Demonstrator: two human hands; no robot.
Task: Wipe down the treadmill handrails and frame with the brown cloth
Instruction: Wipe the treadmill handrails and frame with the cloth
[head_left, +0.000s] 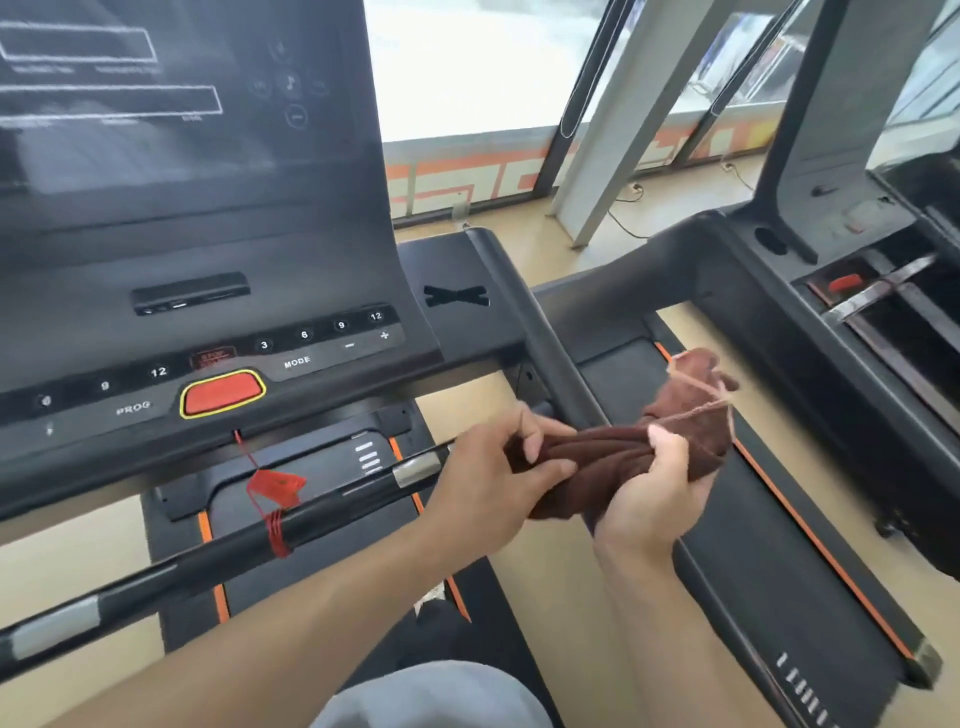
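1. Right of centre, both hands hold the bunched brown cloth (618, 457): left hand (498, 478) pinches its left end, right hand (649, 493) curls around its middle.
2. Just behind the cloth runs the black handrail (540, 338); the console (208, 208) fills the upper left.

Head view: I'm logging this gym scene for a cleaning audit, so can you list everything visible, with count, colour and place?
brown cloth: one, dark brown, bunched between both hands, in front of the right handrail
console: one, black, upper left, screen dark
stop button: one, red with yellow rim, console's lower edge
safety clip and cord: one, red, hanging from the console, cord wound round the front bar
front bar: one, black with silver sensor pads, crossing lower left
right handrail: one, black, running from the console toward the hands
second treadmill: one, black with orange trim, right
floor: tan
left hand: grips the cloth's left end
right hand: grips the cloth's right part
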